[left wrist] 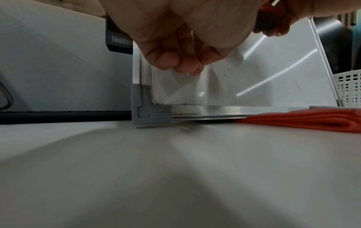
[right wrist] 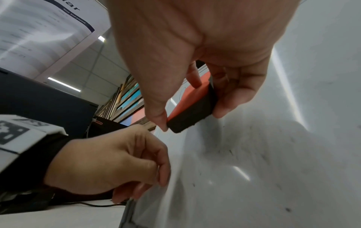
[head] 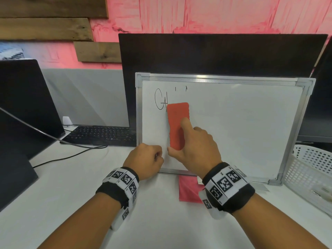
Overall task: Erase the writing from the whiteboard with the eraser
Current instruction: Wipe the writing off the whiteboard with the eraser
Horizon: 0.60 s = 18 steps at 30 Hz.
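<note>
We find the right hand (head: 195,148) gripping the red eraser (head: 177,123) flat against the propped whiteboard (head: 233,123) beside the remaining letters (head: 160,101) at centre frame, while the left hand (head: 145,159), fingers curled and holding nothing, braces the board's lower left, seemingly steadying it.

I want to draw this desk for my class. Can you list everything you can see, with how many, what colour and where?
whiteboard: one, white with silver frame, leaning on a monitor
writing: black letters plus two small marks, top left of the whiteboard
eraser: one, red top and black bottom, on the whiteboard beside the writing
cloth: one, red, folded, on the table below the whiteboard
monitors: at least two, black, behind the whiteboard and at far left
keyboard: one, black, left of the whiteboard
basket: one, white, far right
table: one, white
wristbands: two, black and white
left hand: fingers curled, at the whiteboard's bottom left
right hand: holds the eraser
</note>
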{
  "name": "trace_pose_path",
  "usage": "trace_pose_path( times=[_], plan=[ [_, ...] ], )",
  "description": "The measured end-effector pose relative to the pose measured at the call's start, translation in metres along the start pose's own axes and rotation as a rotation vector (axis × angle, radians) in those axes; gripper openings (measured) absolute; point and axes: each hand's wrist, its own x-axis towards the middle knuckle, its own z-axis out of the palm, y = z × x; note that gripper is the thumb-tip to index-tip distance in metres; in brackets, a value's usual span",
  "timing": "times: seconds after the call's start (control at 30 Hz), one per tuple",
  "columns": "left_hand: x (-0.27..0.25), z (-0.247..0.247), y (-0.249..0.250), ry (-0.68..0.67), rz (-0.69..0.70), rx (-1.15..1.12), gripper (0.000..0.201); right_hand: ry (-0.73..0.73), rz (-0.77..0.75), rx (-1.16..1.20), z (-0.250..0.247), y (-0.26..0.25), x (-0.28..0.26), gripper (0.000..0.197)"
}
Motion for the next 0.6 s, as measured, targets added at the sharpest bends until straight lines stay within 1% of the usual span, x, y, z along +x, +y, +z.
trace_pose_path(
  times=[0.13, 0.23, 0.3, 0.47, 0.6],
  plan=[
    [0.0, 0.001, -0.001, 0.005, -0.007, 0.007, 0.018, 0.069, -0.056, 0.046, -0.008, -0.003, 0.021, 0.06],
    [0.001, 0.0, 0.0, 0.008, -0.016, 0.01, 0.02, 0.103, -0.078, 0.058, -0.016, -0.007, 0.033, 0.058],
    [0.001, 0.001, 0.0, 0.005, -0.014, 0.011, 0.019, 0.085, -0.076, 0.041, -0.015, -0.007, 0.029, 0.057],
    [-0.001, 0.0, 0.001, 0.003, -0.007, 0.014, 0.014, -0.043, -0.055, -0.027, 0.001, -0.003, 0.003, 0.057],
    [-0.002, -0.002, 0.002, 0.007, -0.002, 0.01, 0.013, -0.035, -0.066, -0.026, 0.001, -0.004, 0.004, 0.059]
  ],
)
